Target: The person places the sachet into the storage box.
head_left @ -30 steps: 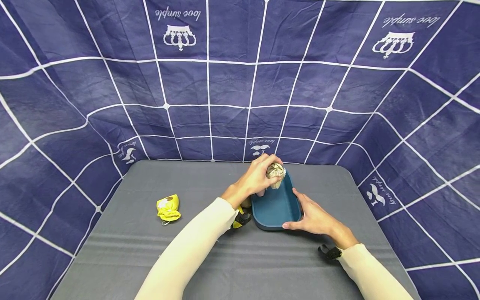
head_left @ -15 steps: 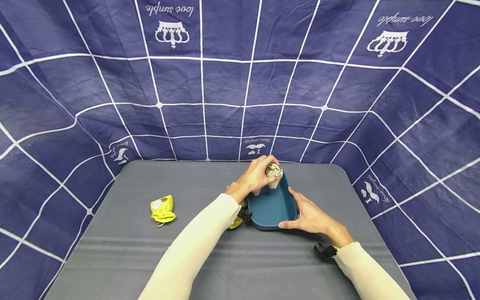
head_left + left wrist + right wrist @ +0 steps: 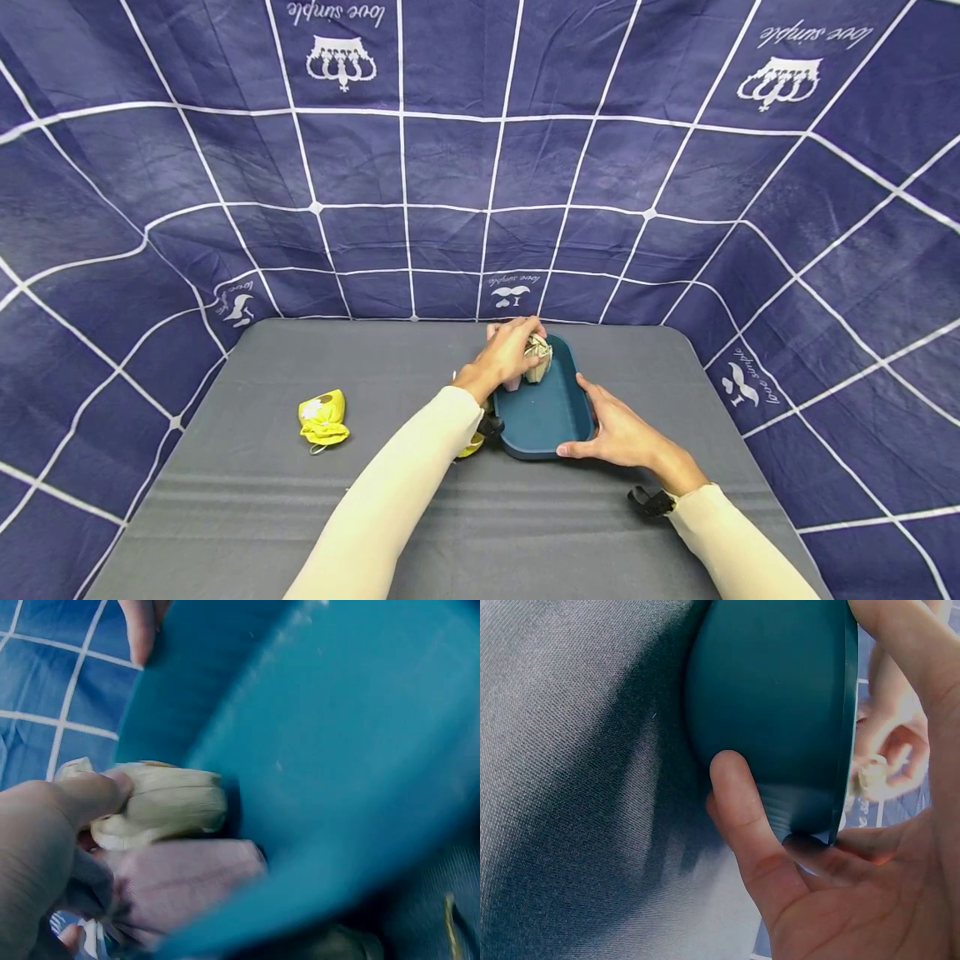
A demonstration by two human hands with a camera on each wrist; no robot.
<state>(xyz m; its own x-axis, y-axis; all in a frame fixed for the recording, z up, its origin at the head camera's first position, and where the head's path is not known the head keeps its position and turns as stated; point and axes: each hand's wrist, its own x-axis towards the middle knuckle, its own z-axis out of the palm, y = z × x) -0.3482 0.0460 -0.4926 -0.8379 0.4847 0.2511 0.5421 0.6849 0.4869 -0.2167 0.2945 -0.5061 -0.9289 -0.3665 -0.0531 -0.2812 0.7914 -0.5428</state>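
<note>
In the head view my left hand [image 3: 501,357] grips a small beige cloth pouch [image 3: 538,368] at the far left corner of a deep blue plastic bin [image 3: 551,425]. The thumb presses on the gathered end of the pouch in the left wrist view. A pink cloth pouch [image 3: 187,881] lies right beside the beige one, inside the bin wall. My right hand [image 3: 626,427] holds the bin by its near right corner, thumb at the near rim and fingers along the right side. One finger [image 3: 739,795] shows against the outer wall in the right wrist view.
A yellow pouch [image 3: 322,418] with a drawstring lies at left on the grey tabletop [image 3: 420,358]. Another yellow item [image 3: 471,446] is partly hidden under the left forearm. A blue checked cloth [image 3: 450,167] hangs behind and around the table.
My left hand has lowered the beige pouch into the bin and shifted it slightly left, beside the pink one. The right hand keeps its hold on the bin. The head view has shifted slightly.
</note>
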